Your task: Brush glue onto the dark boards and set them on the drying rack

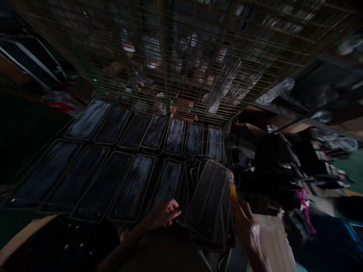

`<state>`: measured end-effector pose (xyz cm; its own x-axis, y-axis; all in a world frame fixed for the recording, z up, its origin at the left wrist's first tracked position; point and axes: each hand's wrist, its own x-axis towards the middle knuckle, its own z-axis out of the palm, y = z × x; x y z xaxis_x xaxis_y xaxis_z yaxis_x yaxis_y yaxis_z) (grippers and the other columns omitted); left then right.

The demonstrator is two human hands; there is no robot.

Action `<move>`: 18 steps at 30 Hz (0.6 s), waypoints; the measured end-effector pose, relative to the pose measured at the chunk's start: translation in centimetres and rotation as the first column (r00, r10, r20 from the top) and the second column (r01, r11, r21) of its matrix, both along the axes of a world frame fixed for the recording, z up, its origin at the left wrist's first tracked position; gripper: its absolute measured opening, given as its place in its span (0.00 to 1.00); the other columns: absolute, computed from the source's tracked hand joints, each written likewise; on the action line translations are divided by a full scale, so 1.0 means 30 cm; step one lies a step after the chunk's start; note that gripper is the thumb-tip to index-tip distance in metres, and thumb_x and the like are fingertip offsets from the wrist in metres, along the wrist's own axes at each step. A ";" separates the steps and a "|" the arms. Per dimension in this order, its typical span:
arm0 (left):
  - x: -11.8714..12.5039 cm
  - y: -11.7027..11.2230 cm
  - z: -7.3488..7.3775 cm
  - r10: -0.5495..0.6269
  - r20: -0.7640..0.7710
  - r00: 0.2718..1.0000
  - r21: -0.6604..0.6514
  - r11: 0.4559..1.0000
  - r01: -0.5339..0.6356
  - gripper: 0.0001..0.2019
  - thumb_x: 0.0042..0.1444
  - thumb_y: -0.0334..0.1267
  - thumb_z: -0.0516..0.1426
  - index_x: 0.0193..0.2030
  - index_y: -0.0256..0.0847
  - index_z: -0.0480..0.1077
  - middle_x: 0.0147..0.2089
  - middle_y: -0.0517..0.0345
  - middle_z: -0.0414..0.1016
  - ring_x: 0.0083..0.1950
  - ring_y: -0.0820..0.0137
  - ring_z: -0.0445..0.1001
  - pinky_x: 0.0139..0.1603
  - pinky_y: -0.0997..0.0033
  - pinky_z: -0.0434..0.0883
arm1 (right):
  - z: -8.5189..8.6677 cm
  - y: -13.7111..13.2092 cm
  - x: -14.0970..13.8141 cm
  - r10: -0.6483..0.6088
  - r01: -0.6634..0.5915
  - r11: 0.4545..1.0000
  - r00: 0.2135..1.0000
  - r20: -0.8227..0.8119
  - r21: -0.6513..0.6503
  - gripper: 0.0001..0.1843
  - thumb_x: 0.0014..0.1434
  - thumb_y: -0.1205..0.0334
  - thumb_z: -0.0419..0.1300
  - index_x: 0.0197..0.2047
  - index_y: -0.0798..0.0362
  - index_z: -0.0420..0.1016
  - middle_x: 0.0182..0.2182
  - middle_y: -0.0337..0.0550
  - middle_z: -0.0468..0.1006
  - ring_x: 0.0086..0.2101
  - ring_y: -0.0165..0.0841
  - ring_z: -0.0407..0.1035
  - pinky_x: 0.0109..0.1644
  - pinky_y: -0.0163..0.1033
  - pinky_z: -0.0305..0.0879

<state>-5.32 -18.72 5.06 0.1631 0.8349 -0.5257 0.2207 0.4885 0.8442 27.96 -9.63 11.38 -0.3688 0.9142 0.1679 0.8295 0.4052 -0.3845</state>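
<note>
My right hand [246, 224] grips the yellow handle of a paintbrush [233, 190]. The brush's pale bristles point up, beside the upper right corner of a dark rectangular panel [207, 198] with rounded corners. That panel tops an uneven stack, with no streaks on it. My left hand [164, 213] is near the stack's left side, its fingers loosely curled and apart, holding nothing I can see. Just beyond it lies a streaked panel [169, 179]. Two rows of similar panels spread to the left, many with whitish streaks, such as this bright one [88, 119].
A tall wire mesh cage [167, 56] stands behind the panels, with clear plastic-looking items beyond it. To the right are dark piled goods [278, 162], a pink strip [304, 211] and a cardboard sheet [273, 241]. The scene is dim.
</note>
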 end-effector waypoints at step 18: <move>0.340 -0.047 0.015 0.364 -0.056 0.930 -0.089 0.926 -0.368 0.13 0.55 0.49 0.54 0.31 0.41 0.61 0.17 0.67 0.65 0.14 0.75 0.65 0.14 0.80 0.57 | 0.037 -0.040 0.070 0.362 -0.364 0.931 0.930 0.060 0.025 0.18 0.69 0.59 0.46 0.53 0.51 0.73 0.35 0.46 0.78 0.33 0.32 0.73 0.35 0.35 0.67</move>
